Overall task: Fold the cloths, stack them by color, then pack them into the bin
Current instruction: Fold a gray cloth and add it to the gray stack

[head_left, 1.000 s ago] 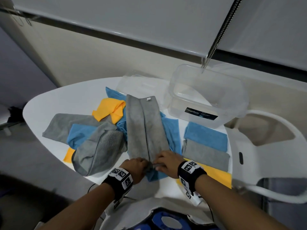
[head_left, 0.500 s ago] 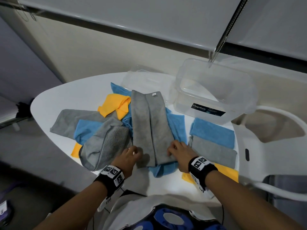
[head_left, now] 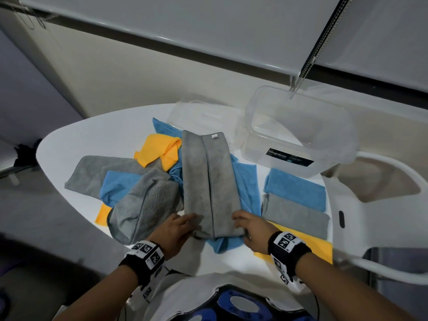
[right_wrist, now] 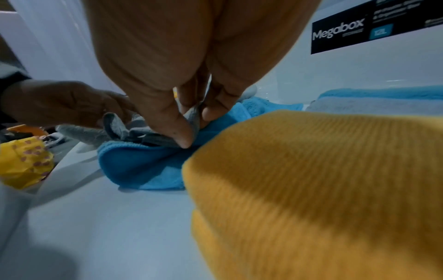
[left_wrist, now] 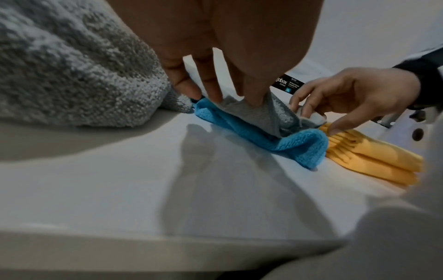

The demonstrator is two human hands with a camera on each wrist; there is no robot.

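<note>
A long grey cloth (head_left: 209, 179), folded into a narrow strip, lies on a spread blue cloth (head_left: 246, 181) in the middle of the white table (head_left: 92, 133). My left hand (head_left: 179, 228) pinches its near left corner (left_wrist: 249, 111). My right hand (head_left: 249, 229) pinches the near right corner (right_wrist: 191, 116) between thumb and fingers. To the right lie folded cloths: blue (head_left: 295, 188), grey (head_left: 295, 215) and yellow (head_left: 317, 247). The clear bin (head_left: 298, 126) stands empty at the back right.
A heap of unfolded grey (head_left: 143, 205), blue (head_left: 118, 184) and yellow (head_left: 159, 149) cloths lies left of the strip. The bin's clear lid (head_left: 199, 114) rests behind them. A white chair frame (head_left: 379, 205) stands at the right of the table.
Both hands moved apart from the middle of the strip's near end to its two near corners and took hold of them. The head view has shifted slightly.
</note>
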